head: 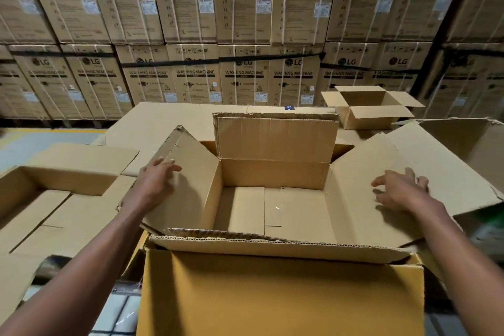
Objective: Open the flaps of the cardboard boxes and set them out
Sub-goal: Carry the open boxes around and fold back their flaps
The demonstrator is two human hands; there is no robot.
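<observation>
The cardboard box [272,199] is sitting at the worktop's near edge, all four flaps up. If pressed unevenly, its torn side flaps risk ripping further. The left hand [155,180] and right hand [401,189] are each reaching out, grip open, fingers spread against a side flap.

Both bare arms are stretched forward and apart from the lower corners of the view. The left hand [156,176] is held palm down with fingers loosely spread. The right hand [401,189] is likewise opened, fingers fanned forward. Nothing is gripped by either hand.
</observation>
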